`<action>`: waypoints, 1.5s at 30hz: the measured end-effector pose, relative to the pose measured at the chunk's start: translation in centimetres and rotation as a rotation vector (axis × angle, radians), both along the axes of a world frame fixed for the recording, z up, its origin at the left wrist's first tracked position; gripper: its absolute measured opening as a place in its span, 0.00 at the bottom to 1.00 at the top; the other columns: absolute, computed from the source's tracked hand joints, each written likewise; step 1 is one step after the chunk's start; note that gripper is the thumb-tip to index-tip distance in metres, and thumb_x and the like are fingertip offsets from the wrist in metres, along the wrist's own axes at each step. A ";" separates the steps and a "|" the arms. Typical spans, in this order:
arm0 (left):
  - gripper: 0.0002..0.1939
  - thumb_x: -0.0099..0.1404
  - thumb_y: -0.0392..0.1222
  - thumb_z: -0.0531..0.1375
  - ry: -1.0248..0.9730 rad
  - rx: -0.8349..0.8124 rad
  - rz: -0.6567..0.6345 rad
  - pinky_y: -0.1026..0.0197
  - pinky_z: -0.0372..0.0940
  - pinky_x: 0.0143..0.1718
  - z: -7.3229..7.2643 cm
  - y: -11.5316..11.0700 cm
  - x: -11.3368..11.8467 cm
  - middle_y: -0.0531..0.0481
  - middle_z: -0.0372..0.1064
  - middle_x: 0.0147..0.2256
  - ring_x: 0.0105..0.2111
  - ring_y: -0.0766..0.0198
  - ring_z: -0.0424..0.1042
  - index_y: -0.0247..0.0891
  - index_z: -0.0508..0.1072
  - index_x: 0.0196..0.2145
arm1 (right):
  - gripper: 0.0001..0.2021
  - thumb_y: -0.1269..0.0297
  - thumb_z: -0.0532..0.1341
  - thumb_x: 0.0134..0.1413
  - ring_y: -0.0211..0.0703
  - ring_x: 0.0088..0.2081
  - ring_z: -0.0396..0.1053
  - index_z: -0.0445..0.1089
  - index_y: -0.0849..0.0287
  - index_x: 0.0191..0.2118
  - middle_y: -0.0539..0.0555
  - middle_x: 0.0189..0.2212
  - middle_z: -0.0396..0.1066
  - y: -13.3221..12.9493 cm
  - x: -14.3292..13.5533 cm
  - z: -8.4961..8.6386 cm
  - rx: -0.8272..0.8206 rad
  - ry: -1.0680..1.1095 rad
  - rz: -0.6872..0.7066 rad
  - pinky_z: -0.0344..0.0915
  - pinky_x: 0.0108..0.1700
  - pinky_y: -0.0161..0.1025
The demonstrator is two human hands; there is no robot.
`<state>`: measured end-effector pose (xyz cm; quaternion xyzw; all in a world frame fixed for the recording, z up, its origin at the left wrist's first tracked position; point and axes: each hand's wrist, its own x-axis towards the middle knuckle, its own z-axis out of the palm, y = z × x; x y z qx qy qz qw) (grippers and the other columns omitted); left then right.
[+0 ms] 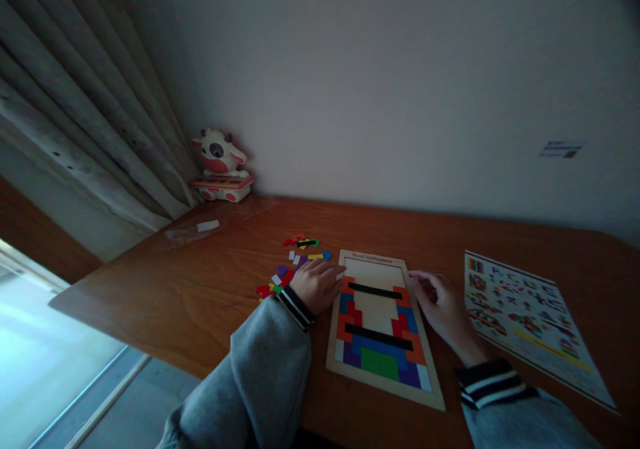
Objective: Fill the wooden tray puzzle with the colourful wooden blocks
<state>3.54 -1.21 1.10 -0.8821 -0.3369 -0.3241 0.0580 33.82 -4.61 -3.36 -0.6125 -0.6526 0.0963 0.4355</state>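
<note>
A wooden puzzle board (pixel 387 389) with a pale frame lies on the table, slightly turned. Coloured pieces fill its lower part, among them a green block (pixel 380 363) and a long black bar (pixel 379 337). Higher up, a second black bar (pixel 375 291) spans between orange pieces; bare tray shows above and below it. My left hand (pixel 317 285) is open, palm down, its fingertips at the frame's left rim. At the right rim, my right hand (pixel 443 305) has thumb and forefinger drawn together; what is between them, if anything, is hidden.
Loose coloured pieces (pixel 283 272) lie left of the board, partly behind my left hand. A printed pattern sheet (pixel 530 322) lies to the right. At the back left stand a cow toy (pixel 223 169) and a clear plastic wrapper (pixel 187 234). The table (pixel 165 302) meets the wall behind.
</note>
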 end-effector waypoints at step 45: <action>0.14 0.72 0.37 0.54 0.127 0.188 -0.261 0.59 0.74 0.42 -3.2 1.0 -9.4 0.43 0.77 0.42 0.39 0.61 0.78 0.36 0.71 0.52 | 0.17 0.52 0.55 0.62 0.45 0.34 0.69 0.72 0.60 0.41 0.58 0.38 0.70 -0.6 -0.7 0.7 0.026 -0.022 0.036 0.68 0.36 0.43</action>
